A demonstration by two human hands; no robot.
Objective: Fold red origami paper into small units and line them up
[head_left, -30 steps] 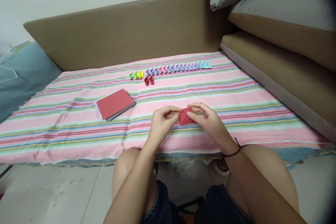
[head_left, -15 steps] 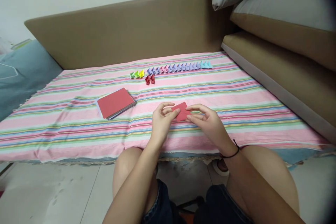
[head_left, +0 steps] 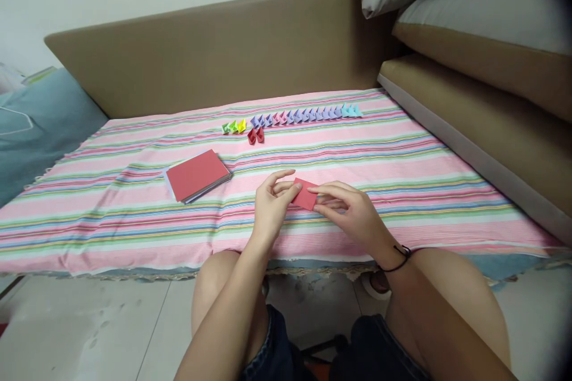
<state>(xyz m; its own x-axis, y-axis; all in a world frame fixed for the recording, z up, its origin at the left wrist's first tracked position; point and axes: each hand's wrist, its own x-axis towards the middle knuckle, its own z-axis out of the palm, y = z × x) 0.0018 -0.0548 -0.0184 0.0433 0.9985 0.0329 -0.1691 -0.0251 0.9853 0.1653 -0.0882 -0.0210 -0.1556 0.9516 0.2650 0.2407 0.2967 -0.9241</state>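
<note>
Between my hands is a small folded piece of red paper [head_left: 304, 195], held just above the striped cloth. My left hand [head_left: 274, 199] pinches its left edge, thumb on top, with the index finger reaching out past it. At the right edge, my right hand [head_left: 348, 205] grips the paper between thumb and fingers. Further back stand two dark red folded paper boats [head_left: 256, 136]. Behind them runs a long row of purple, pink and light blue paper boats [head_left: 308, 115], and a few green and yellow ones [head_left: 233, 127] sit to its left.
A stack of paper sheets [head_left: 199, 175], red on top, lies to the left on the striped cloth [head_left: 134, 214]. Large cushions [head_left: 473, 113] are piled on the right, and a brown backrest [head_left: 214, 59] closes off the back. My knees touch the front edge.
The red paper has been turned slightly between my hands and now looks more squarely four-sided. My left hand has shifted a little left; the right fingers have moved along the edge.
</note>
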